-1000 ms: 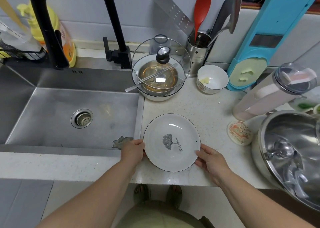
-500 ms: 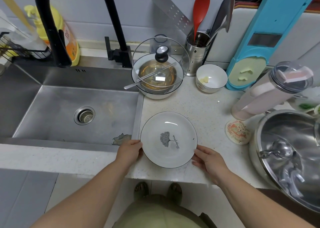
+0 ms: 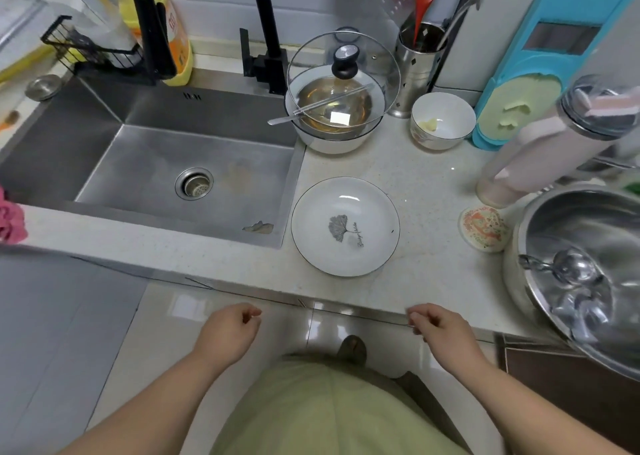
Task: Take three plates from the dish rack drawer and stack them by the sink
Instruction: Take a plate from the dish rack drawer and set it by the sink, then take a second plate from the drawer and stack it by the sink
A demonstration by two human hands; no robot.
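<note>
Letting go is done: both hands are off the plate (image 3: 345, 226) now, where half a second ago they sat on its left and right rims. Left hand (image 3: 227, 331) and right hand (image 3: 438, 330) hang below the table's front edge, over the floor, well apart from the plate. Both grips are loosely curled and empty, fingers half closed on nothing.

Plate sits flat on the table (image 3: 426, 184), just beside the sink's (image 3: 156, 164) right wall, near the front edge. White, dark rim line, leaf print in the middle. It looks like one plate; I can't rule out a second nested under it, the rim profile doesn't show.

Read for the task: placement step finished, spot by the sink is right. If that's a single plate, two more to fetch. Hands pulling down and back fits a reach toward something below the table.

Hard to see:
- Dish rack drawer isn't in view at all. Nothing under the table's front edge shows except floor tile and a dark panel at the lower right.
- Big steel pot (image 3: 581, 271) is cut off by the right frame edge.
- Lidded bowl (image 3: 337, 108) behind the plate leaves clearance for stacking, but the gap to the plate is small.
- Wide-angle distortion bends the table edge; treat positions as rough.
</note>
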